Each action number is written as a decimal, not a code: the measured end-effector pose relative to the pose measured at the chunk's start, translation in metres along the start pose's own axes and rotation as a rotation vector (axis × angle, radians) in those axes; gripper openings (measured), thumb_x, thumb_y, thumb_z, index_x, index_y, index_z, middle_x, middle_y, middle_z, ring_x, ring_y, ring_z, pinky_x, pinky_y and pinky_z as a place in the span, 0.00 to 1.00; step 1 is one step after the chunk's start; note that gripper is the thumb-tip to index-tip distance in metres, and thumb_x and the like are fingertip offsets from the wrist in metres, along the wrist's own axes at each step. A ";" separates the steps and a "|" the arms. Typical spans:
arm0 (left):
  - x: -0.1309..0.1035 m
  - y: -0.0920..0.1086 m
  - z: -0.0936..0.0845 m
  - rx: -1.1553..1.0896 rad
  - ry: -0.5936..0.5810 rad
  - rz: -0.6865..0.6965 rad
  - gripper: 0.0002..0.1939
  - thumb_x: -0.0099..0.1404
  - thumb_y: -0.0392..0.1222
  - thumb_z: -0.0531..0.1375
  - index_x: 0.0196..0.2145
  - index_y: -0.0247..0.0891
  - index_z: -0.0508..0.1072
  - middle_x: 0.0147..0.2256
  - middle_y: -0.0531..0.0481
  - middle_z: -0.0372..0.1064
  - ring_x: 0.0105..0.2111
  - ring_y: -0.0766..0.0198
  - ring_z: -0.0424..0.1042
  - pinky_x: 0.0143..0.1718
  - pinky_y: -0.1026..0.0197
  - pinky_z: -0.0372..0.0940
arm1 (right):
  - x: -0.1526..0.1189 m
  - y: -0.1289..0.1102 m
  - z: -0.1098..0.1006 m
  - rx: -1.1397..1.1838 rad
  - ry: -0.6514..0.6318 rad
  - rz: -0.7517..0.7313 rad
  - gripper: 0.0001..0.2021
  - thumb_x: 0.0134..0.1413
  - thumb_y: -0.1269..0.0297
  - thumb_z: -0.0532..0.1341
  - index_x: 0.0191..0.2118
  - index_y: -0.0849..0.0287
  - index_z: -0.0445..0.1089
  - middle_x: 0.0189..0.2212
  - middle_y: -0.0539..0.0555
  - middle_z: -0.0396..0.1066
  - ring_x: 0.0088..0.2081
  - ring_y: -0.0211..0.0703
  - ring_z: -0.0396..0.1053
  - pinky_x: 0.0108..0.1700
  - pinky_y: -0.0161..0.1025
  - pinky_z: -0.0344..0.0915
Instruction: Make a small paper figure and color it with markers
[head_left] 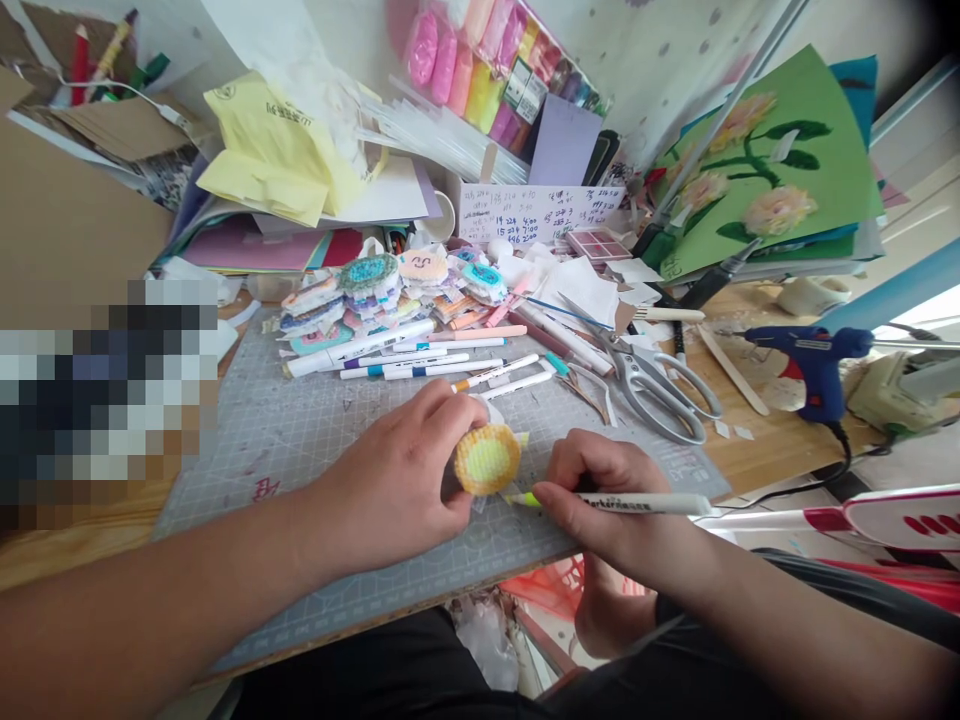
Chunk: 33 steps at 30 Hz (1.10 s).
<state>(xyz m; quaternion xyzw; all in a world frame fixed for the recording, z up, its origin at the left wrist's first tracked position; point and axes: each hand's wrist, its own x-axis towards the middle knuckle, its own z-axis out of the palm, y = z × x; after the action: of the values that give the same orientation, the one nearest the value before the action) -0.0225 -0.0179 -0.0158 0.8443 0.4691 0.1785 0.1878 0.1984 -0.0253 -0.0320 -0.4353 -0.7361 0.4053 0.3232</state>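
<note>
My left hand is closed around a small round textured piece, orange at the rim and pale yellow in the middle. It is held just above the grey cutting mat, near the front edge. In my right hand is a white marker with a yellow-green tip. That tip points left, close to the lower right edge of the round piece; whether it touches cannot be made out. Several more markers lie on the mat beyond my hands. Behind them is a pile of similar coloured textured pieces.
Large scissors and tweezers lie right of the markers. A blue glue gun with a cord stands at the right. Papers and a labelled white box line the back. A pixelated patch covers the left side.
</note>
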 end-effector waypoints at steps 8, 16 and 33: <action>0.001 0.000 0.000 0.010 -0.004 -0.001 0.19 0.51 0.31 0.58 0.41 0.41 0.61 0.40 0.49 0.60 0.40 0.58 0.66 0.40 0.56 0.64 | 0.001 0.001 0.000 0.027 0.015 0.005 0.14 0.52 0.67 0.61 0.21 0.56 0.56 0.19 0.45 0.58 0.22 0.34 0.54 0.23 0.33 0.52; 0.000 0.001 -0.001 0.012 -0.002 0.001 0.19 0.51 0.31 0.58 0.41 0.42 0.61 0.40 0.49 0.61 0.40 0.58 0.66 0.40 0.56 0.63 | 0.001 0.000 -0.001 0.034 0.037 0.028 0.13 0.52 0.65 0.61 0.22 0.56 0.57 0.19 0.45 0.58 0.22 0.35 0.54 0.24 0.34 0.52; 0.001 -0.001 0.002 0.016 0.009 0.001 0.20 0.51 0.31 0.59 0.42 0.42 0.61 0.41 0.50 0.61 0.40 0.59 0.66 0.41 0.57 0.62 | 0.004 0.000 -0.001 -0.003 0.053 0.054 0.12 0.51 0.65 0.60 0.21 0.56 0.57 0.19 0.46 0.59 0.23 0.35 0.55 0.24 0.35 0.53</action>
<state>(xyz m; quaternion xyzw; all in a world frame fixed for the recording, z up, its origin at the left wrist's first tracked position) -0.0219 -0.0168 -0.0175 0.8452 0.4709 0.1787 0.1785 0.1978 -0.0214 -0.0313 -0.4662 -0.7157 0.4011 0.3308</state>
